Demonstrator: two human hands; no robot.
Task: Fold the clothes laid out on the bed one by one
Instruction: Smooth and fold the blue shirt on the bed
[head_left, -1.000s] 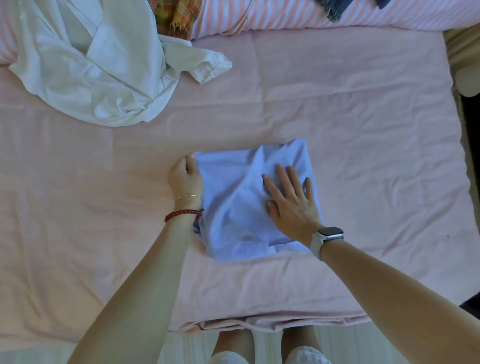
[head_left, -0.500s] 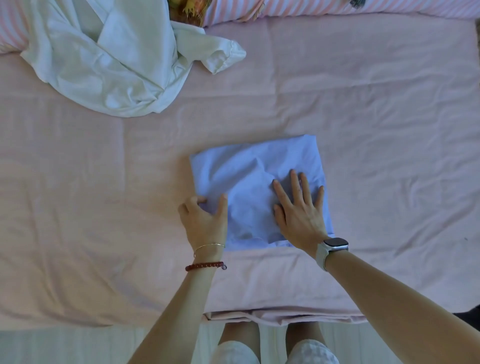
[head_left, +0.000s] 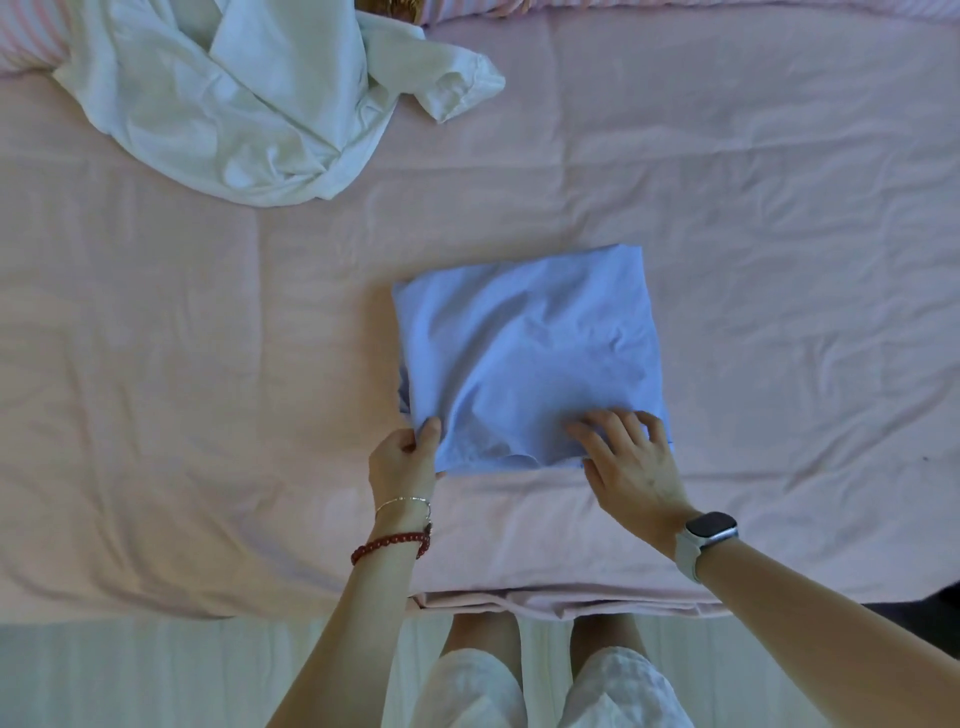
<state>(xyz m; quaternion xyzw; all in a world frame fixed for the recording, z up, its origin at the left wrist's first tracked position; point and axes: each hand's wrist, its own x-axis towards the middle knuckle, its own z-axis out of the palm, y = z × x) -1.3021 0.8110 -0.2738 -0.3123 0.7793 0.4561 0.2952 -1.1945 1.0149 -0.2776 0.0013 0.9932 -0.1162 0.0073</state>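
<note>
A light blue garment (head_left: 530, 353), folded into a rough square, lies on the pink bed sheet (head_left: 779, 208) near the front edge. My left hand (head_left: 402, 457) pinches its near left corner, thumb on top of the cloth. My right hand (head_left: 631, 462) lies on the near right corner with fingers bent onto the cloth and the thumb at the near edge. A crumpled white garment (head_left: 234, 104) lies unfolded at the far left of the bed.
Striped pink pillows (head_left: 675, 8) run along the far edge, with a bit of plaid fabric (head_left: 387, 6) between them. The bed's front edge (head_left: 545, 605) is just before my legs. Pale floor shows below it.
Both hands have slid toward me, from the middle and left side of the blue garment down to its near corners. The camera view has shifted a little closer.
</note>
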